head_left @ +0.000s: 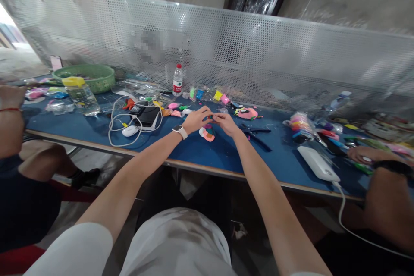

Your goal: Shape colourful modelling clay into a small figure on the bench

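My left hand (pixel 198 120), with a watch (pixel 180 131) on its wrist, and my right hand (pixel 227 123) meet over the blue table. Their fingertips are pinched together around something small and dark, too small to name. Just below them on the tabletop lies a flat clay-like piece (pixel 208 136) in pink, white, orange and green, partly covered by my fingers. A pair of dark-handled pliers (pixel 258 138) rests to the right of my right hand. Behind it sits a pink modelled figure (pixel 247 113) with yellow and black parts.
Left of my hands are a white cable (pixel 111 131), a black box (pixel 149 116) and a white mouse-like object (pixel 130 131). A water bottle (pixel 177 81) stands behind. A green basin (pixel 100 79) is far left; a white power bank (pixel 317 164) lies right. People sit on both sides.
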Available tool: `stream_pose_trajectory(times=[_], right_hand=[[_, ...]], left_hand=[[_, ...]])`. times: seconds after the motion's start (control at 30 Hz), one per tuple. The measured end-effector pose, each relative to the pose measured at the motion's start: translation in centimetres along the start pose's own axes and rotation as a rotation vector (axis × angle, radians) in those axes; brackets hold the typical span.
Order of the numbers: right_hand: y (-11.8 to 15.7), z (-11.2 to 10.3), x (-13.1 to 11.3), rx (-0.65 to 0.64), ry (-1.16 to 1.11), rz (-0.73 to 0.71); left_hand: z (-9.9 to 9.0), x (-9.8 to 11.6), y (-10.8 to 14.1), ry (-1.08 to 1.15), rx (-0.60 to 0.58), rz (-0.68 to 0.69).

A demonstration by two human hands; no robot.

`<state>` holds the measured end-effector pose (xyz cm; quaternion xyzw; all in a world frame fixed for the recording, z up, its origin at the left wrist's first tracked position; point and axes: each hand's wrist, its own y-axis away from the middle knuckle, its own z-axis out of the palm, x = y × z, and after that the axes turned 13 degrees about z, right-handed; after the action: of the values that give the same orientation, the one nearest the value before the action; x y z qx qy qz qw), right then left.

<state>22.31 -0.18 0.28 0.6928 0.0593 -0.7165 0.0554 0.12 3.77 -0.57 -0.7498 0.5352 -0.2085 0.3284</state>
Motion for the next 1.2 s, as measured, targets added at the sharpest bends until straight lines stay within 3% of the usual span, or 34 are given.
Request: stream_pose_trajectory(times=[1.2], right_hand=[[0.13,0.24,0.09,-0.03,0.005,0.006]], left_hand=[[0.06,-0.12,0.09,0.007,0.01,0.03]])
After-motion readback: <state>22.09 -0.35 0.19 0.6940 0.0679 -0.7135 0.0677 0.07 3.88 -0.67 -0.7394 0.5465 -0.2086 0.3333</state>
